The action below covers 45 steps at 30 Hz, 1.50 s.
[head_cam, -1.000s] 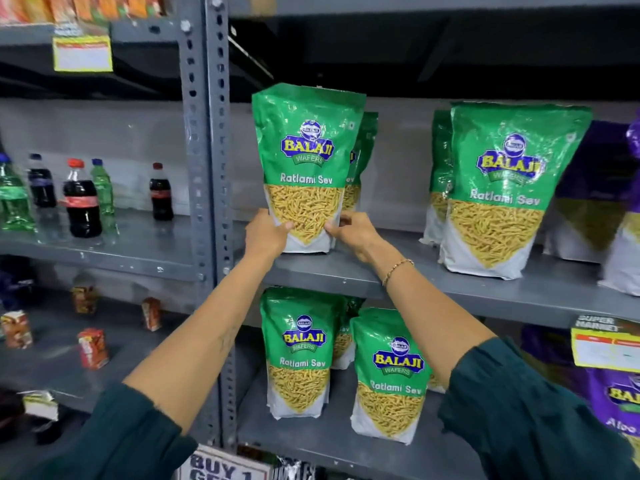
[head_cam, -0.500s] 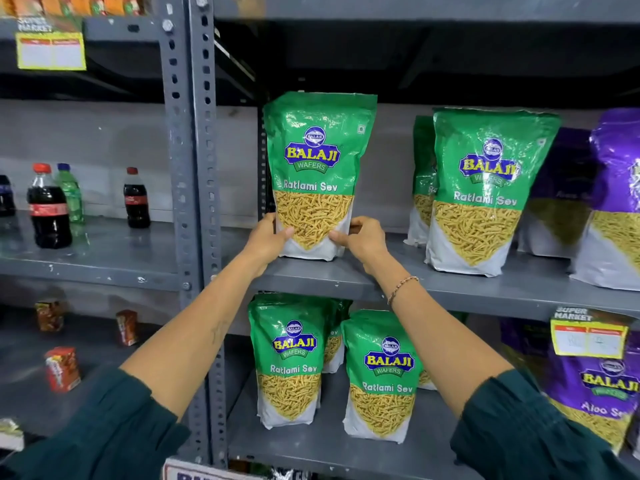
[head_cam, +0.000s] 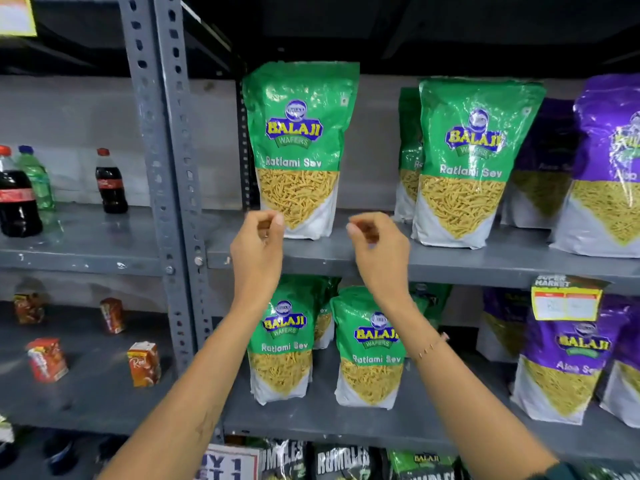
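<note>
A green Balaji Ratlami Sev pouch (head_cam: 301, 133) stands upright on the grey metal shelf (head_cam: 450, 263), near the shelf's left end. My left hand (head_cam: 258, 251) hovers just in front of the pouch's lower left corner, fingers loosely curled and holding nothing. My right hand (head_cam: 377, 251) is raised to the right of the pouch's base, apart from it, also loosely curled and empty.
More green pouches (head_cam: 474, 161) and purple pouches (head_cam: 609, 161) stand to the right on the same shelf. Two green pouches (head_cam: 282, 341) sit on the shelf below. A perforated upright post (head_cam: 166, 168) separates a bay with cola bottles (head_cam: 110, 181) and juice cartons (head_cam: 143, 363).
Both hands gripped the pouch's bottom corners and set it on the shelf; now they have let go and drawn back a little. The view has shifted right.
</note>
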Tool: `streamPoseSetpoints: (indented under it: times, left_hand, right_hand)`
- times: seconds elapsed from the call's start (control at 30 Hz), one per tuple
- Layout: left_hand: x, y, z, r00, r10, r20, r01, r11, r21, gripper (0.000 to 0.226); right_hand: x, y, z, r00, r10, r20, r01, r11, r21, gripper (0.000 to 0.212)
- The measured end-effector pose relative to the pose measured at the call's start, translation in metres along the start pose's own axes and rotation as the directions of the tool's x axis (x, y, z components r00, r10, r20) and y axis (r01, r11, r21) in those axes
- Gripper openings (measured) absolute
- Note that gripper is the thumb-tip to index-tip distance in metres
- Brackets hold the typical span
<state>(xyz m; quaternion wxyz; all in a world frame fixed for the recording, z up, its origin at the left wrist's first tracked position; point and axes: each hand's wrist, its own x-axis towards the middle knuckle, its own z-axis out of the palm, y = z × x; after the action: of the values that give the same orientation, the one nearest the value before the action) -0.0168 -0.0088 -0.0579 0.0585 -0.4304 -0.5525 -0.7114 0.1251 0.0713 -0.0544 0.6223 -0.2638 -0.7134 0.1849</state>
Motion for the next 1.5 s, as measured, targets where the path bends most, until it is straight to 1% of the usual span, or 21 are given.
streamPoseSetpoints:
  times: [0.07, 0.13, 0.2, 0.27, 0.3, 0.33, 0.4, 0.47, 0.5, 0.57, 0.63, 0.67, 0.7, 0.8, 0.87, 0.93, 1.0, 1.2, 1.3, 1.43, 1.5]
  left_hand:
    - [-0.03, -0.005, 0.003, 0.997, -0.027, 0.067, 0.031, 0.997, -0.069, 0.009]
    - [-0.06, -0.021, 0.011, 0.988, -0.071, 0.138, 0.084, 0.992, -0.089, 0.008]
    - [-0.089, -0.046, 0.022, 0.965, -0.158, 0.211, 0.167, 0.986, -0.025, 0.007]
    - [-0.116, -0.076, 0.034, 0.91, -0.302, 0.284, 0.284, 0.953, 0.105, 0.017]
    - [-0.127, -0.089, 0.039, 0.867, -0.375, 0.33, 0.329, 0.926, 0.187, 0.024]
    - [-0.136, -0.102, 0.045, 0.805, -0.452, 0.384, 0.359, 0.887, 0.291, 0.027]
    - [-0.152, -0.122, 0.055, 0.644, -0.587, 0.49, 0.348, 0.796, 0.496, 0.03]
    - [-0.159, -0.14, 0.065, 0.508, -0.649, 0.566, 0.321, 0.753, 0.575, 0.05]
    - [-0.161, -0.148, 0.069, 0.459, -0.662, 0.592, 0.321, 0.745, 0.585, 0.061]
    - [-0.165, -0.166, 0.08, 0.416, -0.695, 0.586, 0.312, 0.715, 0.626, 0.066]
    - [-0.169, -0.19, 0.091, 0.411, -0.713, 0.568, 0.309, 0.696, 0.648, 0.076]
    - [-0.17, -0.191, 0.094, 0.417, -0.72, 0.554, 0.31, 0.686, 0.658, 0.083]
    - [-0.171, -0.189, 0.099, 0.44, -0.714, 0.545, 0.311, 0.69, 0.653, 0.083]
    - [-0.174, -0.191, 0.11, 0.538, -0.691, 0.483, 0.384, 0.711, 0.589, 0.064]
    - [-0.18, -0.194, 0.117, 0.573, -0.687, 0.446, 0.468, 0.722, 0.51, 0.049]
    - [-0.188, -0.204, 0.121, 0.607, -0.67, 0.428, 0.492, 0.739, 0.46, 0.035]
    - [-0.195, -0.213, 0.129, 0.632, -0.645, 0.429, 0.493, 0.762, 0.42, 0.033]
    - [-0.211, -0.185, 0.175, 0.645, -0.594, 0.48, 0.485, 0.804, 0.344, 0.036]
    - [-0.219, -0.177, 0.197, 0.646, -0.578, 0.498, 0.469, 0.816, 0.339, 0.037]
    - [-0.225, -0.176, 0.213, 0.644, -0.571, 0.509, 0.453, 0.821, 0.347, 0.039]
    - [-0.226, -0.177, 0.215, 0.644, -0.576, 0.504, 0.458, 0.818, 0.348, 0.041]
  right_hand:
    - [-0.042, 0.009, -0.021, 0.997, -0.076, -0.031, 0.077, 0.996, 0.033, 0.006]
    - [-0.088, 0.037, -0.036, 0.995, -0.097, 0.019, 0.097, 0.995, 0.001, 0.005]
    - [-0.134, 0.081, -0.049, 0.994, -0.018, 0.111, 0.026, 0.997, -0.072, 0.004]
    - [-0.173, 0.129, -0.06, 0.966, 0.177, 0.189, -0.144, 0.974, -0.175, 0.005]
    - [-0.186, 0.15, -0.065, 0.931, 0.299, 0.207, -0.248, 0.939, -0.239, 0.01]
    - [-0.193, 0.171, -0.069, 0.88, 0.422, 0.216, -0.351, 0.886, -0.303, 0.018]
    - [-0.196, 0.203, -0.074, 0.737, 0.621, 0.266, -0.491, 0.763, -0.42, 0.045]
    - [-0.191, 0.225, -0.072, 0.599, 0.719, 0.351, -0.541, 0.687, -0.484, 0.071]
    - [-0.187, 0.233, -0.069, 0.541, 0.749, 0.381, -0.562, 0.66, -0.499, 0.079]
    - [-0.179, 0.244, -0.06, 0.467, 0.774, 0.428, -0.605, 0.632, -0.484, 0.087]
    - [-0.171, 0.252, -0.05, 0.441, 0.75, 0.493, -0.66, 0.644, -0.387, 0.084]
    - [-0.169, 0.258, -0.045, 0.447, 0.735, 0.511, -0.685, 0.648, -0.334, 0.079]
    - [-0.166, 0.262, -0.042, 0.454, 0.731, 0.509, -0.698, 0.647, -0.306, 0.074]
    - [-0.163, 0.272, -0.038, 0.501, 0.728, 0.468, -0.697, 0.66, -0.281, 0.063]
    - [-0.164, 0.274, -0.039, 0.533, 0.723, 0.44, -0.698, 0.669, -0.254, 0.061]
    - [-0.164, 0.275, -0.045, 0.551, 0.72, 0.422, -0.713, 0.669, -0.209, 0.06]
    - [-0.163, 0.278, -0.056, 0.554, 0.724, 0.411, -0.74, 0.654, -0.156, 0.06]
    - [-0.151, 0.3, -0.108, 0.573, 0.741, 0.35, -0.767, 0.635, -0.09, 0.064]
    - [-0.147, 0.312, -0.128, 0.569, 0.757, 0.32, -0.78, 0.62, -0.08, 0.064]
    - [-0.145, 0.323, -0.14, 0.554, 0.767, 0.324, -0.792, 0.605, -0.077, 0.063]
    - [-0.148, 0.327, -0.14, 0.56, 0.761, 0.328, -0.784, 0.614, -0.087, 0.061]
